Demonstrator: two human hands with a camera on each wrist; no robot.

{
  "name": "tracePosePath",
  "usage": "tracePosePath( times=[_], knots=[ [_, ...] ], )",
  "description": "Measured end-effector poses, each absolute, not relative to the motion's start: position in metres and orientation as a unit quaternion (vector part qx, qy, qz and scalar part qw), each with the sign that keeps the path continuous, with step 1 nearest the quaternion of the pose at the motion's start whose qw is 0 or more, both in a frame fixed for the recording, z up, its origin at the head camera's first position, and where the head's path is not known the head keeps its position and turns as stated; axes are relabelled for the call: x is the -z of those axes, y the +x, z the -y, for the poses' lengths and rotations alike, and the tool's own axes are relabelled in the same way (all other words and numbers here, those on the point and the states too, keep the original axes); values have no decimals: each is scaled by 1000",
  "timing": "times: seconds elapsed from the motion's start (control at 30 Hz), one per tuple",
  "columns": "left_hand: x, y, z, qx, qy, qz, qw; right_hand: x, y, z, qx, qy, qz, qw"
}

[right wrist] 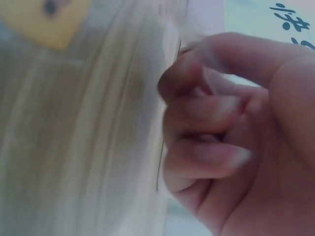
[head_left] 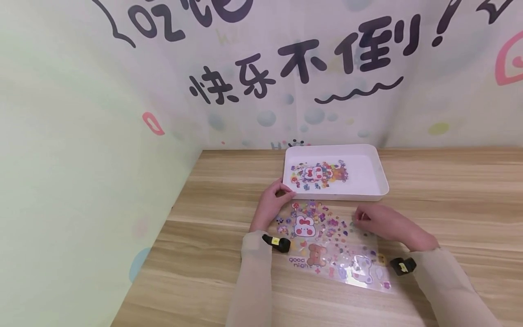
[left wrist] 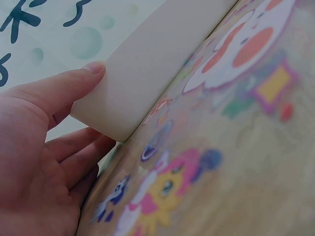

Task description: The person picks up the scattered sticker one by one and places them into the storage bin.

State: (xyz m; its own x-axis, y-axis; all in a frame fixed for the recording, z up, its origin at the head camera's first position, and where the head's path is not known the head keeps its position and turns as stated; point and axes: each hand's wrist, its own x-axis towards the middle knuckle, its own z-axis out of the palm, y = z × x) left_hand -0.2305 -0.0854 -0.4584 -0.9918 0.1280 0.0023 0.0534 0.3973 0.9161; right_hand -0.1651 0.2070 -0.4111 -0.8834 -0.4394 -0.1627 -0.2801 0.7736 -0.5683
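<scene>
A clear sticker sheet (head_left: 333,247) printed with a rabbit, bears and several small figures lies on the table. Just beyond it stands a shallow white tray (head_left: 337,197). My left hand (head_left: 272,205) holds the tray's near left corner; in the left wrist view the thumb (left wrist: 96,68) lies over the rim and the fingers are partly behind the corner. At the sheet's far right corner, my right hand (head_left: 382,221) pinches the clear film between thumb and index finger, its other fingers (right wrist: 197,157) curled. Blur partly hides that pinch in the right wrist view.
More stickers (head_left: 314,172), similar in print, lie inside the tray on its left side. The wooden table (head_left: 196,272) meets a printed cloth (head_left: 245,127) behind the tray and a pale cloth (head_left: 81,181) at the left.
</scene>
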Motion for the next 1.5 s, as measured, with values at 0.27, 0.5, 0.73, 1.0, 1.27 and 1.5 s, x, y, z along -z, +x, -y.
tracePosePath(
  times=[0.27,0.5,0.73,1.0,1.27,1.5],
  knots=[
    [458,-230,86,-543,54,-837,35,417,-170,-220,311,-187,-920,146],
    [458,-230,86,-543,52,-838,34,415,-172,-227,338,-176,-911,155],
    [458,-230,86,-550,55,-833,32,410,-171,-232,395,-162,-883,196],
    [459,-231,85,-550,57,-833,21,409,-170,-240,434,-136,-864,216],
    [460,-231,85,-554,51,-831,24,411,-173,-245,463,-142,-847,220],
    [459,-231,85,-555,56,-830,25,410,-174,-247,487,-121,-836,222]
  ],
)
